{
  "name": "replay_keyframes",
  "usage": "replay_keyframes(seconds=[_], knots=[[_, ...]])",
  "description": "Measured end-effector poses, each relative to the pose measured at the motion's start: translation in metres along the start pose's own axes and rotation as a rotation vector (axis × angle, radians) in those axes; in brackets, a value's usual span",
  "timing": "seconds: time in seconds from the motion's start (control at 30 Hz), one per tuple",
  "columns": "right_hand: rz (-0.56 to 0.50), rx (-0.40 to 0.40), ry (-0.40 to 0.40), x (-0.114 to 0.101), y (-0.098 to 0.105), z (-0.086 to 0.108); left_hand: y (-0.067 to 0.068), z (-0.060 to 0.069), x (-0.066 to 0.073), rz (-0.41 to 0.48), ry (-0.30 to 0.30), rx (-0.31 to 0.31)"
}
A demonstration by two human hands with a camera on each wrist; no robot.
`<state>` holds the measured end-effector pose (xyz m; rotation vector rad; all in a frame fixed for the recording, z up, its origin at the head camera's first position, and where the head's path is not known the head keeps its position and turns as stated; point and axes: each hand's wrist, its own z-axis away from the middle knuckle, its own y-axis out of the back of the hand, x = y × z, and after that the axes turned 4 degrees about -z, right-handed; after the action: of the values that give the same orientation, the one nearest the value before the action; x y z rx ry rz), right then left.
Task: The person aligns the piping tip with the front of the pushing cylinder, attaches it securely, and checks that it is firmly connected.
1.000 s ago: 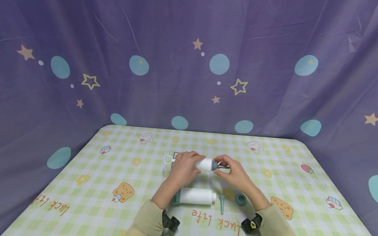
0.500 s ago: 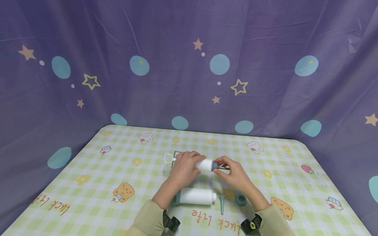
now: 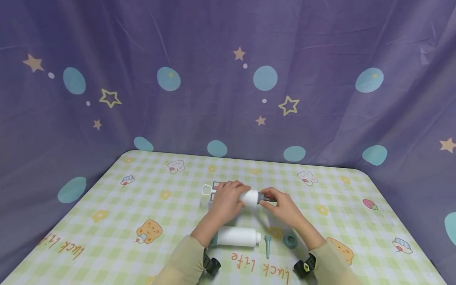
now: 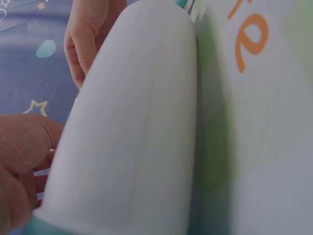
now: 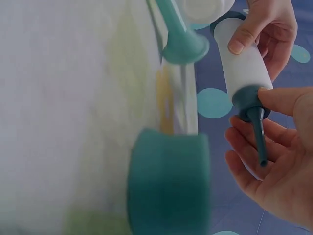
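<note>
My left hand [image 3: 228, 202] grips a white syringe-like tube [image 3: 250, 197] from above, holding it sideways over the table. A white loop handle [image 3: 206, 190] sticks out at its left end. At the other end is a dark teal collar [image 5: 248, 98] with a thin nozzle [image 5: 258, 139]. My right hand [image 3: 285, 206] pinches that collar, its thumb on the near side and its fingers behind. Below the hands lies a second white tube [image 3: 236, 236], which fills much of the left wrist view. Part of the held tube is hidden under the left hand.
A loose teal nozzle [image 3: 268, 246] and a teal ring-shaped cap [image 3: 290, 240] lie right of the second tube. The checked tablecloth [image 3: 171, 221] covers the table, with a purple curtain [image 3: 213, 107] behind it. Wrist cameras [image 3: 212, 266] sit low over the cloth.
Both hands and the held tube have shifted slightly to the right. The right fingers have moved a little around the collar and nozzle. The things on the table have not moved.
</note>
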<state>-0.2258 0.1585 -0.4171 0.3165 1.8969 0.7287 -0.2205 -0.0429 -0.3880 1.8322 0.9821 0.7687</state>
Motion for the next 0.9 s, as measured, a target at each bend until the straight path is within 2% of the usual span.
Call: replay_keyframes(seconds=[0.17,0.33,0.7,0.9], knots=[[0.041,-0.062,-0.046,0.004,0.001,-0.008,-0.013,-0.006,-0.003,0.020,0.038,-0.045],[0.100,-0.123,-0.028,0.009,-0.001,-0.014,-0.022,-0.009,-0.005,0.007,0.064,-0.095],[0.184,-0.221,-0.066,0.011,-0.003,-0.023,-0.030,-0.013,-0.004,-0.010,0.096,-0.159],[0.185,-0.229,-0.081,0.010,-0.004,-0.023,-0.033,-0.013,-0.004,-0.019,0.101,-0.168]])
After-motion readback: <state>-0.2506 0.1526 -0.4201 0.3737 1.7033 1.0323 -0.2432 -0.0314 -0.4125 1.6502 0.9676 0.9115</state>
